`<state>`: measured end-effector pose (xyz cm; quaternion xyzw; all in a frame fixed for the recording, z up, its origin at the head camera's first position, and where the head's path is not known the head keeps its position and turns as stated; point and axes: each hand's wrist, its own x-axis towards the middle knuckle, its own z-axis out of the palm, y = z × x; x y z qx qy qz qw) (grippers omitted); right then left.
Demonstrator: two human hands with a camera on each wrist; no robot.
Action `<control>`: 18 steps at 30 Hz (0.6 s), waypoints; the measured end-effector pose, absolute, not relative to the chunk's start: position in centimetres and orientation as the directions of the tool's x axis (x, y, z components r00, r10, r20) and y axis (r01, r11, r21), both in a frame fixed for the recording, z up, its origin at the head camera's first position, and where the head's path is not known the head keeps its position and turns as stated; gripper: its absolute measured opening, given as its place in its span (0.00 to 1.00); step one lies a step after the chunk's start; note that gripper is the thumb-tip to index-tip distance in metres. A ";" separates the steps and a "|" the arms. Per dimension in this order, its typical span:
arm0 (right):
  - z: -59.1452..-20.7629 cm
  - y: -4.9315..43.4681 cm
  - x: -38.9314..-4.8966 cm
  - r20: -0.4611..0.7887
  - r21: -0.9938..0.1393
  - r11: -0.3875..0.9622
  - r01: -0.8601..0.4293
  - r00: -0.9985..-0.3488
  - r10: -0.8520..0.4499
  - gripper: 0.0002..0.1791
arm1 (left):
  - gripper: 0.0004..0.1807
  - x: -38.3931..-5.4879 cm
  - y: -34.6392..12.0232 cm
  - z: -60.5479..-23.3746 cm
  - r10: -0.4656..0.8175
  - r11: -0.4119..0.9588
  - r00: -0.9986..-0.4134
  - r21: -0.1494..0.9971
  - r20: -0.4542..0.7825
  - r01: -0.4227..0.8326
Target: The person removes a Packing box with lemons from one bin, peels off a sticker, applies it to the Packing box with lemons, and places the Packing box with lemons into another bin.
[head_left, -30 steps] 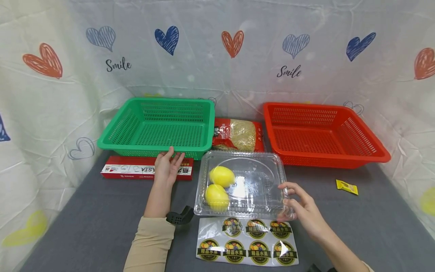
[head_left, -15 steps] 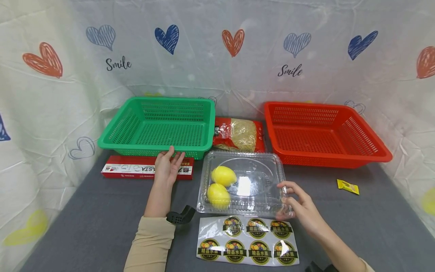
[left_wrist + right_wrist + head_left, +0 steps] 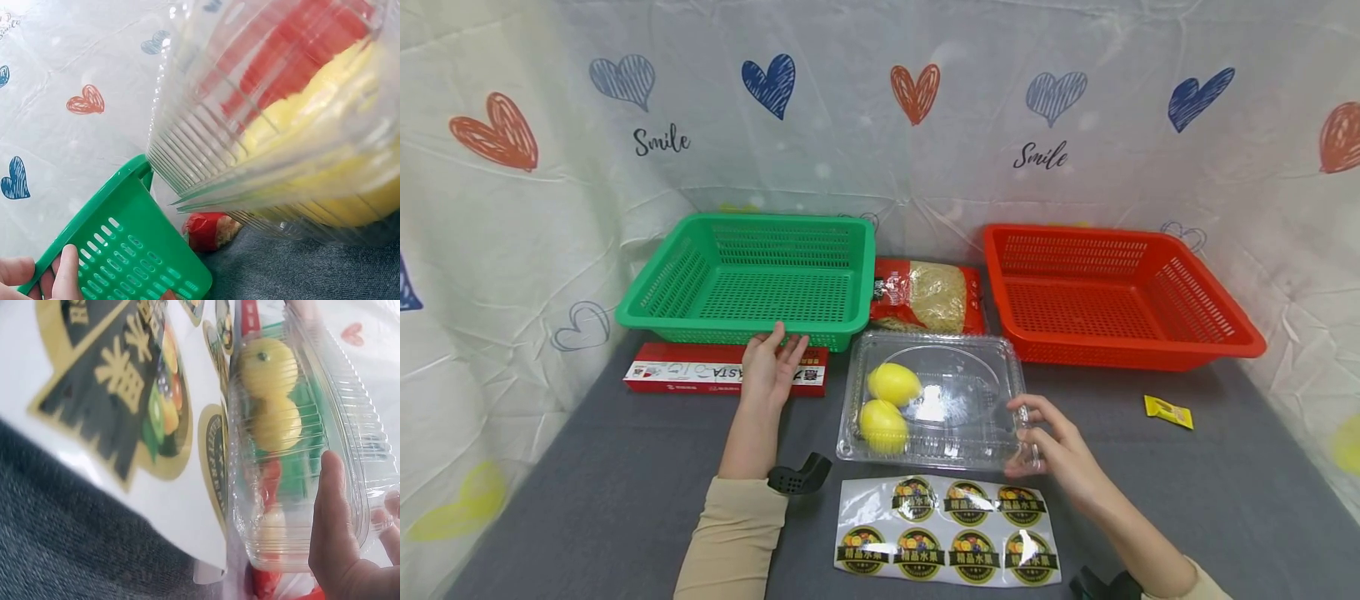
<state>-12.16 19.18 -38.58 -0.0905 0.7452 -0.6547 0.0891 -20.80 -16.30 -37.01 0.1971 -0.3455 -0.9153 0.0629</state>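
Note:
A clear plastic clamshell box (image 3: 951,392), lid closed, has two lemons (image 3: 893,384) at its left side. My right hand (image 3: 1067,454) grips the box by its right edge, thumb and fingers on either side of the rim. In the right wrist view, the same hand (image 3: 350,550) lies along the box's clear wall. Over to the left, my left hand (image 3: 767,371) pinches the front rim of a green basket (image 3: 655,321). The left wrist view shows its fingers (image 3: 67,275) against the slotted green wall, the rim running between them and the thumb.
A sheet of round fruit stickers (image 3: 872,512) lies in front of the box. Behind it are a red-and-tan food bag (image 3: 936,297) and a red basket (image 3: 1120,346). A red pasta box (image 3: 685,375) lies by the green basket; a small yellow packet (image 3: 1168,412) is at right.
The clear box has shifted slightly away from me, its near edge rising in view, with my right hand moving along with it. My left hand has stayed at the green basket's rim.

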 end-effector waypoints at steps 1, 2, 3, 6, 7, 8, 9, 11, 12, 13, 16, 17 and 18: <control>-38.6 19.2 -12.2 -0.014 -0.992 0.128 -0.019 -0.968 -0.251 0.18 | 0.09 -20.8 -16.3 -37.0 -0.252 -0.753 -0.914 0.658 -0.317 -0.021; -38.6 19.1 -12.3 -0.014 -0.991 0.129 -0.019 -0.968 -0.249 0.18 | 0.09 -20.8 -16.3 -37.0 -0.252 -0.752 -0.914 0.659 -0.318 -0.022; -38.6 19.1 -12.4 -0.015 -0.991 0.130 -0.018 -0.969 -0.245 0.18 | 0.09 -20.8 -16.3 -37.0 -0.252 -0.751 -0.914 0.660 -0.318 -0.022; -38.7 19.1 -12.6 -0.023 -0.991 0.135 -0.009 -0.971 -0.237 0.17 | 0.09 -20.8 -16.3 -37.0 -0.253 -0.748 -0.914 0.664 -0.317 -0.023; -38.7 19.1 -12.7 -0.030 -0.990 0.138 -0.003 -0.972 -0.233 0.17 | 0.09 -20.7 -16.3 -36.9 -0.253 -0.747 -0.914 0.664 -0.317 -0.023; -38.8 19.1 -12.8 -0.033 -0.990 0.139 0.001 -0.972 -0.231 0.17 | 0.09 -20.8 -16.3 -37.0 -0.252 -0.748 -0.915 0.664 -0.317 -0.024; -38.8 19.1 -12.8 -0.037 -0.990 0.139 0.004 -0.972 -0.230 0.17 | 0.09 -20.7 -16.4 -37.0 -0.250 -0.748 -0.915 0.663 -0.316 -0.025; -38.9 19.1 -12.9 -0.045 -0.990 0.141 0.012 -0.973 -0.227 0.18 | 0.09 -20.8 -16.4 -37.0 -0.247 -0.750 -0.916 0.661 -0.316 -0.026; -38.9 19.1 -13.0 -0.045 -0.990 0.140 0.013 -0.973 -0.228 0.18 | 0.09 -20.8 -16.4 -37.0 -0.245 -0.751 -0.916 0.660 -0.317 -0.027; -39.0 19.1 -13.1 -0.042 -0.991 0.137 0.010 -0.972 -0.230 0.18 | 0.09 -20.8 -16.4 -37.0 -0.245 -0.752 -0.916 0.659 -0.318 -0.028; -39.1 19.1 -13.3 -0.029 -0.992 0.125 0.000 -0.972 -0.234 0.18 | 0.10 -20.8 -16.3 -37.0 -0.244 -0.752 -0.915 0.658 -0.321 -0.030; -39.2 19.1 -13.5 -0.028 -0.993 0.122 -0.001 -0.971 -0.236 0.17 | 0.10 -20.8 -16.3 -37.0 -0.245 -0.753 -0.915 0.658 -0.322 -0.030; -39.2 19.1 -13.6 -0.026 -0.993 0.118 -0.003 -0.971 -0.240 0.17 | 0.10 -20.8 -16.4 -37.0 -0.246 -0.753 -0.914 0.657 -0.323 -0.030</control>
